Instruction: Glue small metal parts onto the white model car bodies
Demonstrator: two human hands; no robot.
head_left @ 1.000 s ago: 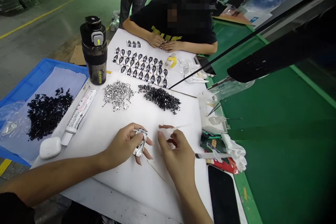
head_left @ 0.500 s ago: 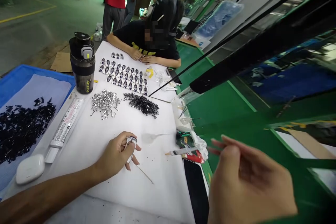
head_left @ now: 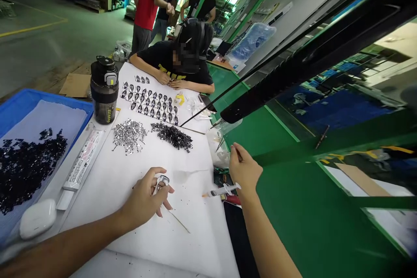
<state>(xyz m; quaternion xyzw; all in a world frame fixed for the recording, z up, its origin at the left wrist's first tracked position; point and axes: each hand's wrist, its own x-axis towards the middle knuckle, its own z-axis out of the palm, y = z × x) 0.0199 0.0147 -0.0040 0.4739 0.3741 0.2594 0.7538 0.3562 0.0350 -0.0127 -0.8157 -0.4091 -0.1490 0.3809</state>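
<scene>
My left hand (head_left: 143, 195) rests over the white sheet (head_left: 198, 239), pinching a small silver metal piece (head_left: 162, 182) in its fingers. A thin stick (head_left: 179, 221) lies on the sheet just below that hand. My right hand (head_left: 244, 169) is raised at the sheet's right edge, its fingertips closed on a thin dark rod (head_left: 239, 153). Just below it lies a plastic syringe (head_left: 223, 190). Farther up the sheet are a heap of silver pins (head_left: 128, 136) and a heap of small black parts (head_left: 171, 136).
A co-worker (head_left: 172, 63) sits across the table behind rows of printed pieces (head_left: 148, 104). A dark bottle (head_left: 104, 91), a white tube (head_left: 83, 165) and a blue tray (head_left: 39, 97) of black parts stand left. A phone (head_left: 236, 234) and green bench (head_left: 280, 208) lie right.
My right hand has moved off the sheet to the right, then down to its edge, now holding a thin rod. The view has swung up and right. My left hand still holds the silver piece.
</scene>
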